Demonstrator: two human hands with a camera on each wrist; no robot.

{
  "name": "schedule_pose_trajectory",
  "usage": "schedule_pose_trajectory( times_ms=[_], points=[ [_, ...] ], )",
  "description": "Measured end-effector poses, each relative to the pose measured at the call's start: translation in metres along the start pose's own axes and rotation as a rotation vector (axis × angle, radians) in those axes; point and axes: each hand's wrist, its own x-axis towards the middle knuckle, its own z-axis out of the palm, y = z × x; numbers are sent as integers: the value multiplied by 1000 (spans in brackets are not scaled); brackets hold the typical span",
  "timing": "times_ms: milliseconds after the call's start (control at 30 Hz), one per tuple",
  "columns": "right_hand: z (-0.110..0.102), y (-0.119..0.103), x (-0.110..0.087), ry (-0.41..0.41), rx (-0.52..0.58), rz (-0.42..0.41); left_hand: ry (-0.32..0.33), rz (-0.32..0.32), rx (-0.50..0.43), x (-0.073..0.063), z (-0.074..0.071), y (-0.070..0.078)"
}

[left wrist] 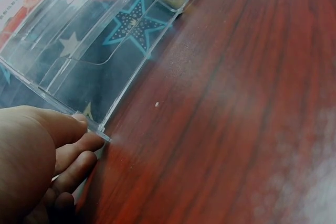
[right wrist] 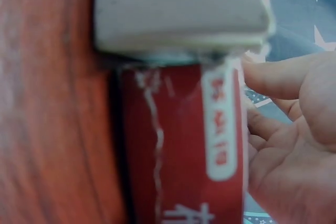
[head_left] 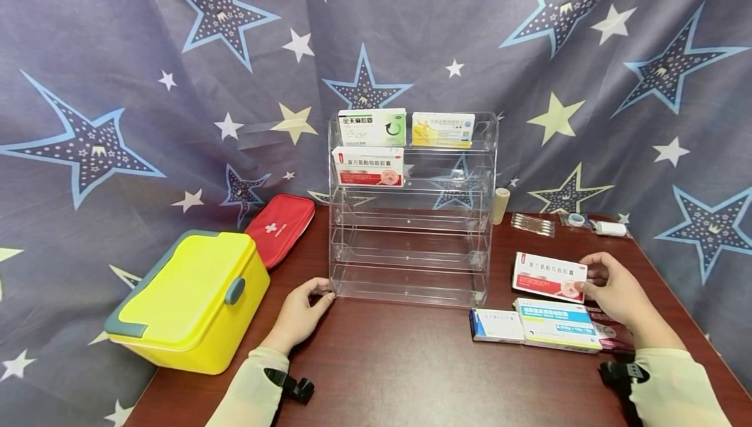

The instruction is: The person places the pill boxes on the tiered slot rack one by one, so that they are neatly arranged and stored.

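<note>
A clear tiered display rack (head_left: 409, 296) stands mid-table. My left hand (head_left: 303, 313) pinches its lower left front corner; in the left wrist view, the thumb (left wrist: 71, 127) lies on the rack's edge with curled fingers beside it. With thumb and fingers, my right hand (head_left: 617, 286) grips the right end of a white-and-red medicine box (head_left: 546, 277). On the rack's top tier sit a white-and-green medicine box (head_left: 370, 128) and a white-and-yellow one (head_left: 442, 130). A matching white-and-red box (head_left: 369, 169) sits one tier lower, at left. The right wrist view hides most of the held box.
Near my right hand lie a small blue-and-white box (head_left: 498, 326), a larger blue-and-white box (head_left: 558, 327) and a dark red box (head_left: 611, 332). A yellow case (head_left: 194, 296) and red first-aid pouch (head_left: 282, 228) stand left. Behind are a beige roll (head_left: 501, 206) and packaged swabs (head_left: 532, 224).
</note>
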Motion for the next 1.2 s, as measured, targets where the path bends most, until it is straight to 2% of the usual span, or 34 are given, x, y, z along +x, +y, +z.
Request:
schedule_pose_trajectory(
  times_ms=[133,300,433,533,567,667,767,900,967,1000,1100,1200],
  points=[
    [-1,0,-1,33,41,-23,-1,-3,-3,0,1,0],
    [-4,1,-3,57,151,-31,-3,-8,-7,-1,1,1],
    [-12,0,-4,138,252,-60,-7,-11,-10,-1,1,1],
    [-23,-6,-4,212,364,-113,-10,-6,-3,-1,2,1],
    [-27,-10,-4,228,436,-135,-10,-5,-1,-1,2,1],
    [-42,-29,-3,276,639,-214,-9,-4,2,-1,2,0],
    [-59,-60,0,323,807,-291,0,2,4,0,2,-1],
    [-82,-113,8,364,895,-370,11,19,12,1,3,-1],
    [-90,-140,13,359,893,-390,12,26,13,1,3,-1],
    [-93,-153,17,358,859,-397,11,25,12,1,3,-2],
    [-96,-189,30,373,637,-404,7,18,10,2,2,-2],
    [-89,-221,49,394,423,-410,4,7,8,1,1,-2]
  ],
)
